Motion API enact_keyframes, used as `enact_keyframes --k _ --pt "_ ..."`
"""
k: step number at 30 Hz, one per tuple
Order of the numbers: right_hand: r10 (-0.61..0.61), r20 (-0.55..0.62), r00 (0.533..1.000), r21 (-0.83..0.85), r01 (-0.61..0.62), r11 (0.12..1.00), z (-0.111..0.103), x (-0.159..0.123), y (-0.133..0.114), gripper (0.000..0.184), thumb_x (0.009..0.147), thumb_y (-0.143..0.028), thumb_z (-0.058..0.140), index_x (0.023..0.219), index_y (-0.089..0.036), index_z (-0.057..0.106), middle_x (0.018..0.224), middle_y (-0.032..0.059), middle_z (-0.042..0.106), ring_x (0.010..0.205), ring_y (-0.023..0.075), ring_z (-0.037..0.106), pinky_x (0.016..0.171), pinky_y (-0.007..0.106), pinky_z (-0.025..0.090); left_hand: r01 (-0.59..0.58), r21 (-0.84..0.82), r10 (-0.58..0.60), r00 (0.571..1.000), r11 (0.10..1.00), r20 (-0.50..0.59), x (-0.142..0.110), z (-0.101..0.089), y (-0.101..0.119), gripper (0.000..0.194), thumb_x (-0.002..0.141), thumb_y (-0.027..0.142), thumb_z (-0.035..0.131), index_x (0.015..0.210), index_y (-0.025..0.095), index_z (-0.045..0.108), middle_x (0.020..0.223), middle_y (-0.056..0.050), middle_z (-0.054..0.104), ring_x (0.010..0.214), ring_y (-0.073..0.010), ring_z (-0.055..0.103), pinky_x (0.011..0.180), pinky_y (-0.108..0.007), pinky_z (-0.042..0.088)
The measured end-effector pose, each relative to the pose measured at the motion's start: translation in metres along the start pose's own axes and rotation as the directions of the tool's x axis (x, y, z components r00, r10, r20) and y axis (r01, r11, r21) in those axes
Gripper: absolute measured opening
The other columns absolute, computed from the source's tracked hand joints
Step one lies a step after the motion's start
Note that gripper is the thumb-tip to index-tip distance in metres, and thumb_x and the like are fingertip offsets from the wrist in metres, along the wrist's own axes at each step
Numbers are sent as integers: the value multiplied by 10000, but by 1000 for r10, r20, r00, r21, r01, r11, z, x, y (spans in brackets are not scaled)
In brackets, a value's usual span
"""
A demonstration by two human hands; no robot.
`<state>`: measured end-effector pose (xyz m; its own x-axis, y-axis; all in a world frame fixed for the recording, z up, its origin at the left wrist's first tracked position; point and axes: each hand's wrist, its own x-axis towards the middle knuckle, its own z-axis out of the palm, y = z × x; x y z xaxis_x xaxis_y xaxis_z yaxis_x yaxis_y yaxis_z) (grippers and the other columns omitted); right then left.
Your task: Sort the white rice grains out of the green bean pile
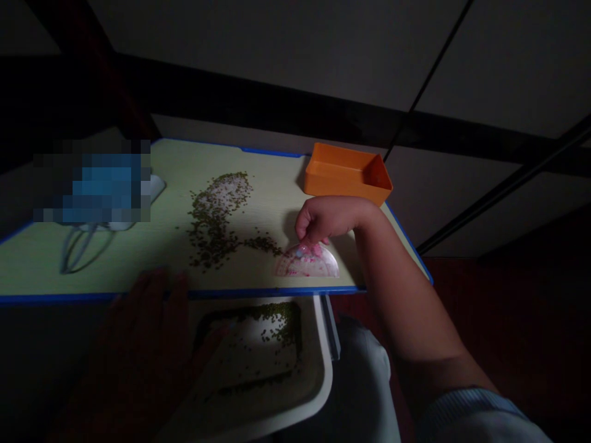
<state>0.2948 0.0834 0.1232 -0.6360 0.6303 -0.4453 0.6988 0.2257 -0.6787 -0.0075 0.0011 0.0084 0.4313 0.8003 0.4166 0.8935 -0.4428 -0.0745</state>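
Note:
My right hand (330,218) pinches the curved top of a clear, pink-patterned protractor (307,264). Its straight side lies along the table's front edge. To the left of the protractor, small green beans and paler grains form a scattered pile (217,209), and a thin trail of beans reaches the protractor's left end. In deep shadow at lower left, my left hand (143,338) has its fingers stretched out at the table edge. Its thumb extends over a white bin (323,381) below the edge. Green beans (281,320) lie inside the bin, mostly at its far right corner.
An orange rectangular box (332,181) stands at the back right of the pale, blue-edged table (268,215). At the left lies a pixelated blue object (106,187) with a looped cord (76,252). Cabinet panels (277,49) rise behind the table. My knee (369,363) is beside the bin.

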Motion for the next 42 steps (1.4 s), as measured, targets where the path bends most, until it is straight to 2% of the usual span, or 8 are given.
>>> enact_keyframes --k 5,10,16,20,26,31,36,42 --pt "12 65 998 -13 -11 1000 5 5 -2 151 722 -265 680 690 -118 673 563 -21 643 495 60 491 534 212 340 -17 7 17 999 1000 -37 -2 2 -1 854 752 660 297 1301 7 333 1352 -316 401 1313 -422 341 1029 -578 336" --pt "-40 54 998 -5 40 999 5 5 -1 179 724 -295 677 702 -118 677 559 -25 636 495 60 477 537 216 335 -23 24 24 999 999 -41 -3 3 -2 837 748 649 344 1314 33 322 1385 -300 375 1328 -406 329 1047 -564 325" --pt "-75 -119 990 145 92 985 -4 2 12 110 740 -207 635 682 -113 638 557 -32 617 489 55 444 537 218 310 -101 21 103 985 995 -140 -3 8 -8 829 742 645 386 1299 32 342 1327 -301 438 1310 -411 355 1007 -555 388" --pt "-108 -201 974 231 154 961 -6 4 19 137 766 -181 592 653 -110 624 514 -32 587 491 66 469 548 219 316 -88 44 92 990 995 -110 -7 18 -18 850 722 601 474 1348 63 272 1389 -299 366 1339 -413 310 1008 -559 389" --pt "-76 -254 964 243 140 960 -4 12 23 161 773 -182 580 631 -113 614 493 -39 552 493 77 475 577 231 358 -17 49 17 1000 999 -16 -7 24 -30 782 708 558 505 1296 61 368 1348 -281 437 1301 -393 380 995 -563 404" --pt "-101 -320 942 243 184 952 -7 15 29 186 791 -200 568 627 -117 601 510 -29 545 481 72 452 554 233 348 13 79 -11 1000 997 -19 -8 19 -28 736 732 506 506 1312 81 349 1365 -270 422 1316 -381 364 1020 -569 373" --pt "-85 -304 949 242 163 957 -9 17 35 193 741 -268 670 648 -109 612 509 -30 543 461 62 425 510 223 311 -7 104 4 999 995 33 -8 8 -26 739 758 506 474 1345 98 287 1386 -261 391 1321 -384 348 1022 -583 364" --pt "-60 -328 943 240 144 960 -7 17 36 233 799 -272 629 630 -114 599 484 -41 504 444 58 410 501 217 302 -2 45 -3 995 999 102 -2 -5 -18 762 759 529 471 1361 122 241 1407 -250 352 1350 -383 293 1042 -593 338"
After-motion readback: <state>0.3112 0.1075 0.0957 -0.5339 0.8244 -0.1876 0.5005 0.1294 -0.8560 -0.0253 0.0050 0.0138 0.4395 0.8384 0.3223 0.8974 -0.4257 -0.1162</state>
